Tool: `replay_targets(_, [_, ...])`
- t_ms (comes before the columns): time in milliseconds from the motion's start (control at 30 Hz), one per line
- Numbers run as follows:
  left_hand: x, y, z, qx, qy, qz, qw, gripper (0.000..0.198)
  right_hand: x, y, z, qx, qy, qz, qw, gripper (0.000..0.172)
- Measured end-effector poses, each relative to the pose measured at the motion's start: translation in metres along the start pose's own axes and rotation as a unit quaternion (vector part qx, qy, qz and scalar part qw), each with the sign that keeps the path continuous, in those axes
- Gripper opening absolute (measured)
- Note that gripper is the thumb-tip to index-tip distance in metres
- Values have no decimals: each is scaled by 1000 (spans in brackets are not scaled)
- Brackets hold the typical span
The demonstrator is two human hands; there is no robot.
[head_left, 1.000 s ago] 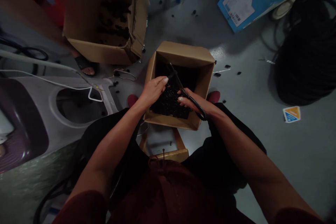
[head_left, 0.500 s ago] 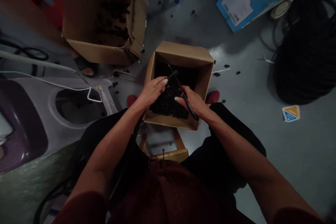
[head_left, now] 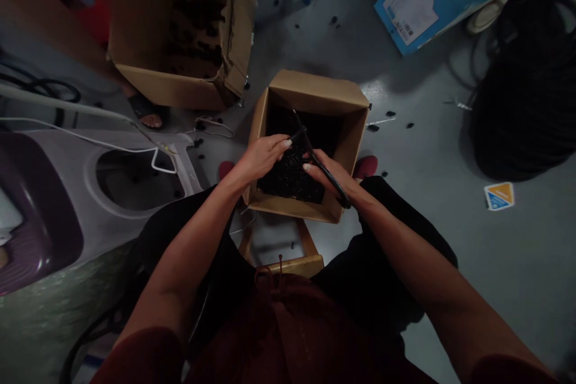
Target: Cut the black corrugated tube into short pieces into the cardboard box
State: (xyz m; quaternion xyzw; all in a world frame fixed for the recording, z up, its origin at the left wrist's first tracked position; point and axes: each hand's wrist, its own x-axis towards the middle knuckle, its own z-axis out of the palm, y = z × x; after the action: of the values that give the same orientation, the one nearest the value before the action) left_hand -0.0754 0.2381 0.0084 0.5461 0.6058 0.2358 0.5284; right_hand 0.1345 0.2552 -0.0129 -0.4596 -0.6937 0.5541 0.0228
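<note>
Above an open cardboard box [head_left: 317, 91] between my feet, my left hand [head_left: 264, 156] pinches a short black rod-like piece [head_left: 297, 135]. Its kind is hard to make out in the dim light. My right hand [head_left: 330, 173] is wrapped around a long, slim dark tool [head_left: 330, 177], whose far end narrows to a thin blade or tip [head_left: 296, 119]. The tool crosses the far end of the black piece and seems to touch it. Many small black pieces [head_left: 290, 177] fill the bottom of the box under both hands.
A larger open carton [head_left: 171, 87] stands at the upper left, beside another person's foot [head_left: 151, 120]. A grey plastic stool [head_left: 135, 147] is at my left. A blue box [head_left: 411, 3] and a big black coil [head_left: 526, 90] stand right. Small black bits dot the floor.
The tool in my right hand has swung slightly, its near end shifting right. Both hands have moved a little to the right, still over the box.
</note>
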Motion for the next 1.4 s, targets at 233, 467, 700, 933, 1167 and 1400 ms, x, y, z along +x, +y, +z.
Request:
replay_targets(233, [3, -4, 3, 2, 14, -5, 1000, 29, 1, -2, 0, -50, 15, 17, 999, 32])
replay_targets(467, [5, -15, 6, 30, 18, -3, 999, 31, 3, 7, 4, -83, 21, 7, 996, 25])
replay_targets(700, [5, -14, 7, 77, 18, -25, 997, 29, 5, 9, 7, -98, 14, 15, 995, 20])
replay_targets(933, [2, -12, 10, 138, 16, -44, 989, 32, 5, 11, 11, -112, -6, 22, 993, 20])
replay_targets(1167, [1, -12, 11, 185, 9, -45, 982, 34, 6, 14, 15, -117, -1, 19, 993, 17])
replay_targets(1400, [2, -17, 12, 261, -15, -73, 962, 39, 6, 17, 17, -142, -10, 16, 990, 17])
